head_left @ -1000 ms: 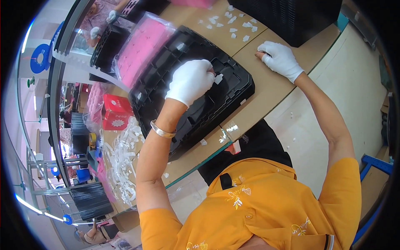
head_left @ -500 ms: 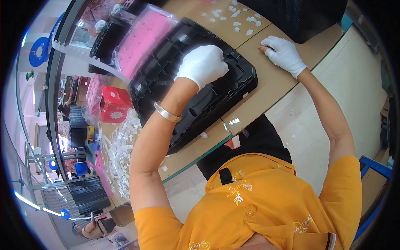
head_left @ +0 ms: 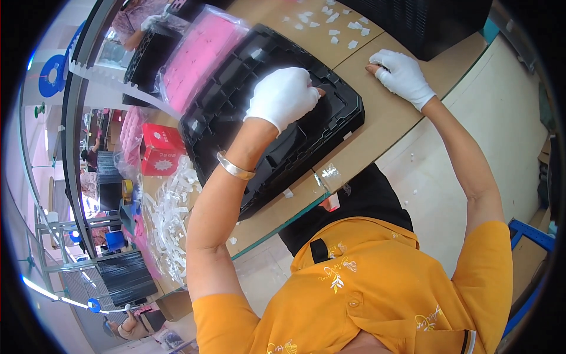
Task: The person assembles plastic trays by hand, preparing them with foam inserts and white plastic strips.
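Note:
A black molded plastic tray (head_left: 277, 144) with raised compartments lies at a slant on the cardboard-covered table. Over its right part is my left hand (head_left: 283, 99), in a white glove with a bare fingertip showing. Its fingers are curled closed, and whatever they may hold is hidden beneath. My right hand (head_left: 402, 78), also gloved in white, rests on the cardboard (head_left: 362, 109) to the right of the tray. Its fingers are loosely bent and the thumb lies apart, with nothing seen in them.
Pink sheets in clear plastic (head_left: 200, 56) lie beyond the tray. A red box (head_left: 162, 148) and a heap of white paper strips (head_left: 171, 218) are at the left. White scraps (head_left: 354, 26) lie near a tall black stack (head_left: 427, 26). Another person's gloved hand (head_left: 154, 22) shows far left.
My left hand has turned slightly over the tray, and a bare fingertip now shows at its right side. The right hand has stayed in place. Far off, the other person's hand has moved.

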`<state>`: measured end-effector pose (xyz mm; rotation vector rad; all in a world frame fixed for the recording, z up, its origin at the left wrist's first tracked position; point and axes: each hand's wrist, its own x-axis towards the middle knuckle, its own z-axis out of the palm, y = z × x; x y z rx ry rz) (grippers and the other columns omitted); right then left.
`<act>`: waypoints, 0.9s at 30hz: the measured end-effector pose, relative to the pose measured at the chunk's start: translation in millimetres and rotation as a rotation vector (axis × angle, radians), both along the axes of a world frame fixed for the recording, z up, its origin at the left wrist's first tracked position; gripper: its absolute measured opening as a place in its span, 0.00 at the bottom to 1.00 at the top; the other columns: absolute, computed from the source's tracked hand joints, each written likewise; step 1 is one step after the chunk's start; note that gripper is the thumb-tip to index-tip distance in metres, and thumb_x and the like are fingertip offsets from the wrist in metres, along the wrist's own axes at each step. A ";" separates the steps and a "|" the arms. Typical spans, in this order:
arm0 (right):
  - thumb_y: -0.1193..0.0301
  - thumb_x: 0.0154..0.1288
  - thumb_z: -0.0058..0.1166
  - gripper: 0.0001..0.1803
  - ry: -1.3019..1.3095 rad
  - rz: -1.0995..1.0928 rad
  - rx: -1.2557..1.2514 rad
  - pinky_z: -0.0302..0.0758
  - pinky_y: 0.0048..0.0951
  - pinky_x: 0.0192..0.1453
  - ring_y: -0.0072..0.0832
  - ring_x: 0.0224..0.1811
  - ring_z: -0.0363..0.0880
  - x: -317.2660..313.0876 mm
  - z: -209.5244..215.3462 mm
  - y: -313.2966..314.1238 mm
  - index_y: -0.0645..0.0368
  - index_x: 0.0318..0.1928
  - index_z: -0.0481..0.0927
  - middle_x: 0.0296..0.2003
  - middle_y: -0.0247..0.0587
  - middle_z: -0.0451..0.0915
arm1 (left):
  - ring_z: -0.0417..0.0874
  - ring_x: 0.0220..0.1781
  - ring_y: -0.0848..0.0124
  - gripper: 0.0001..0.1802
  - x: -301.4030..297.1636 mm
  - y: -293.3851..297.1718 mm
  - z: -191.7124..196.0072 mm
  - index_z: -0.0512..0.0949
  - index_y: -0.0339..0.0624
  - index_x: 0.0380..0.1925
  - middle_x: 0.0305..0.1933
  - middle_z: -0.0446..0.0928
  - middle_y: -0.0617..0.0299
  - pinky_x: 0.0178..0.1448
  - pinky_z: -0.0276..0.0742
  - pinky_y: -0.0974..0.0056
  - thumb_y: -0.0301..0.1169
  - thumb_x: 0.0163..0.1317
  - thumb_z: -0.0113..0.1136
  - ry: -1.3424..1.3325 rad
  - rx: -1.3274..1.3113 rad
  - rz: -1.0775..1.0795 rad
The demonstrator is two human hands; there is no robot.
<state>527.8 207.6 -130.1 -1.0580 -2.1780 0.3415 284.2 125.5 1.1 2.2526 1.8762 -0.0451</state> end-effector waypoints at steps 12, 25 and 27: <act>0.59 0.68 0.53 0.12 -0.039 -0.016 0.008 0.75 0.40 0.42 0.42 0.40 0.80 -0.6 -0.5 2.1 0.53 0.37 0.82 0.35 0.39 0.81 | 0.81 0.28 0.69 0.12 -24.9 -26.3 -11.1 0.81 0.29 0.37 0.28 0.81 0.58 0.36 0.77 0.66 0.29 0.62 0.54 -0.432 0.008 0.163; 0.62 0.65 0.56 0.11 -0.044 -0.032 -0.035 0.75 0.41 0.42 0.43 0.40 0.80 -3.5 8.1 2.9 0.56 0.36 0.83 0.35 0.41 0.81 | 0.85 0.28 0.73 0.09 -118.3 48.1 9.3 0.82 0.35 0.41 0.31 0.82 0.61 0.29 0.79 0.70 0.22 0.64 0.54 -0.675 0.189 0.390; 0.62 0.65 0.56 0.11 -0.023 -0.022 -0.028 0.75 0.41 0.42 0.43 0.39 0.81 -3.0 6.9 1.9 0.56 0.35 0.83 0.34 0.42 0.81 | 0.83 0.25 0.75 0.07 -119.5 74.6 -2.0 0.84 0.37 0.37 0.28 0.82 0.62 0.28 0.79 0.69 0.23 0.62 0.58 -0.541 0.209 0.331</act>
